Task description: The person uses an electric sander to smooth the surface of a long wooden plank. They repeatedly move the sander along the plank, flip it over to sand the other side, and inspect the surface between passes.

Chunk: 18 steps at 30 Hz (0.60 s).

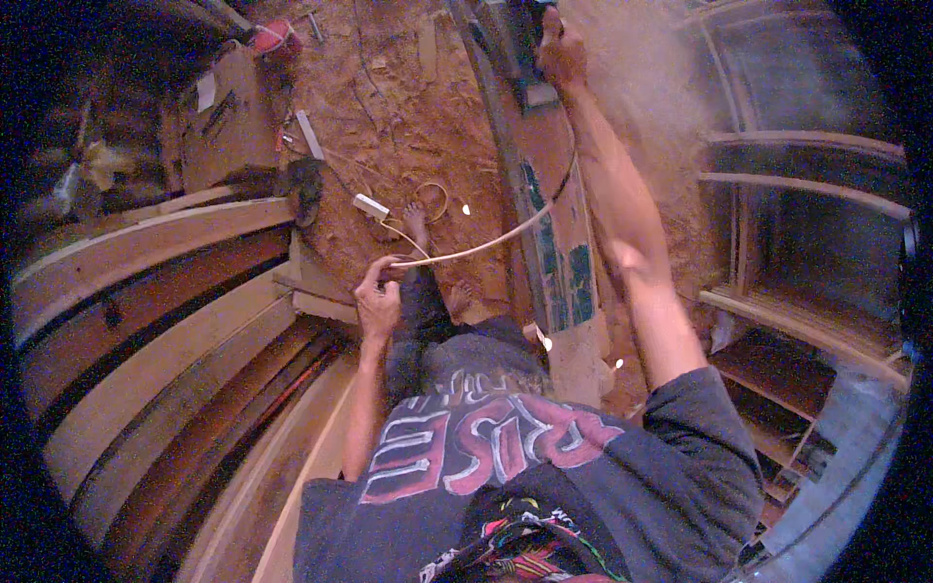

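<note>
My right arm reaches far forward, and my right hand (564, 56) is closed round the handle of a dark corded power tool (515, 63) at the top edge. The tool rests on a long narrow bench or beam (573, 364) with worn green patches; its exact kind is hard to make out. From the tool a power cord (481, 250), dark at first and then pale, loops back toward me. My left hand (377, 303) pinches this cord between thumb and fingers, holding it up left of the bench.
Pale dust (646, 83) hangs right of the tool. Long planks (165, 374) are stacked at left, near a cardboard box (228, 117). A white power strip (370, 206) and cables lie on the shaving-covered floor (389, 107) by my bare feet. Wooden frames (807, 185) stand at right.
</note>
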{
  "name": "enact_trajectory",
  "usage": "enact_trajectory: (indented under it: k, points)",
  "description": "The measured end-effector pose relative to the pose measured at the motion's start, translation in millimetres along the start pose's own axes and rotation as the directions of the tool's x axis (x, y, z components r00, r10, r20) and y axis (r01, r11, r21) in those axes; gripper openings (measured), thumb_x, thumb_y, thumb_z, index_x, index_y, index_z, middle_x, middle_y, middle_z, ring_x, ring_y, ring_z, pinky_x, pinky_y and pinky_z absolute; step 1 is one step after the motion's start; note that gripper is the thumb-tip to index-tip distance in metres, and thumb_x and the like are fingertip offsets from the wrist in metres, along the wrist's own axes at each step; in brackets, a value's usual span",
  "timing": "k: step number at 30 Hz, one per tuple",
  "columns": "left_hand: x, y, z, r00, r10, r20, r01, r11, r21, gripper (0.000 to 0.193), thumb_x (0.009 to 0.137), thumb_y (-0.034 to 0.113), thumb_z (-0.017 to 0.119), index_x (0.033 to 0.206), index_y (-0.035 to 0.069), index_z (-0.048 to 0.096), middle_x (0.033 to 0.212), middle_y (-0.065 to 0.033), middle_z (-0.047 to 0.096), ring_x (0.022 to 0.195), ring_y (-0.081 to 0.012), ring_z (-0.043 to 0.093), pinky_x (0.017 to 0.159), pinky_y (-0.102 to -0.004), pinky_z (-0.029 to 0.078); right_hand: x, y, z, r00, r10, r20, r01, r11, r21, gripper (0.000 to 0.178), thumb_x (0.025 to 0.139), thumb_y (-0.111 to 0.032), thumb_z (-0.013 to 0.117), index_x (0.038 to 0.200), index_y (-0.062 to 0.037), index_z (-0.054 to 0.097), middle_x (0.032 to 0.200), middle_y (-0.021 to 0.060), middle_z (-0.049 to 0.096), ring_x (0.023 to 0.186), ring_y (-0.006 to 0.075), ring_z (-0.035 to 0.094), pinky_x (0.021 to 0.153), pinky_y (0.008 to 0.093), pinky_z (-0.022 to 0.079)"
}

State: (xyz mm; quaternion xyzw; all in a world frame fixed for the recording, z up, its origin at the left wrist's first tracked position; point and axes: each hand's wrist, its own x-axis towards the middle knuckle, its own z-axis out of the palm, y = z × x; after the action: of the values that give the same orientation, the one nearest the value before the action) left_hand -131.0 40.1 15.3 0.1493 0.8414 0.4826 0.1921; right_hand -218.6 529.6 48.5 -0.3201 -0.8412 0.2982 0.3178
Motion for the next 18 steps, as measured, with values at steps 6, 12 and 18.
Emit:
enact_trajectory:
  k: [6, 12, 18]
  points:
    - [-12.1, -34.2, -7.7, 0.989, -0.146, 0.008, 0.146, 0.989, -0.022, 0.033, 0.083, -0.004, 0.050, 0.108, 0.006, 0.070, 0.097, -0.0079, 0.077, 0.089, -0.0160, 0.072, 0.080, -0.0300, 0.054, -238.8, 2.5, -98.3, 0.973, 0.230, 0.031, -0.231, 0.971, 0.064, 0.062, 0.108, -0.054, 0.034, 0.099, -0.0005, 0.065, 0.076, 0.0152, 0.061, 0.069, 0.0296, 0.055, 0.066, 0.0463, 0.044]
    - [-24.3, -22.4, 4.7, 0.988, -0.105, 0.116, 0.108, 0.994, -0.019, 0.034, 0.083, -0.004, 0.050, 0.109, 0.007, 0.070, 0.098, -0.0101, 0.077, 0.090, -0.0180, 0.072, 0.084, -0.0313, 0.055, -438.6, -1.2, -211.9, 0.971, 0.081, 0.224, 0.054, 0.843, -0.536, 0.054, 0.109, -0.048, 0.036, 0.095, -0.0023, 0.062, 0.073, 0.0107, 0.058, 0.063, 0.0254, 0.051, 0.059, 0.0450, 0.041]
    - [-20.3, -24.8, 8.0, 0.990, -0.082, 0.115, 0.086, 0.996, -0.032, 0.035, 0.081, -0.004, 0.050, 0.108, 0.006, 0.069, 0.098, -0.0107, 0.077, 0.090, -0.0196, 0.072, 0.084, -0.0335, 0.055, -318.8, -61.9, -164.5, 0.929, 0.334, 0.159, -0.314, 0.940, -0.135, 0.049, 0.106, -0.046, 0.045, 0.111, -0.0007, 0.065, 0.076, 0.0247, 0.065, 0.066, 0.0391, 0.063, 0.061, 0.0481, 0.048]
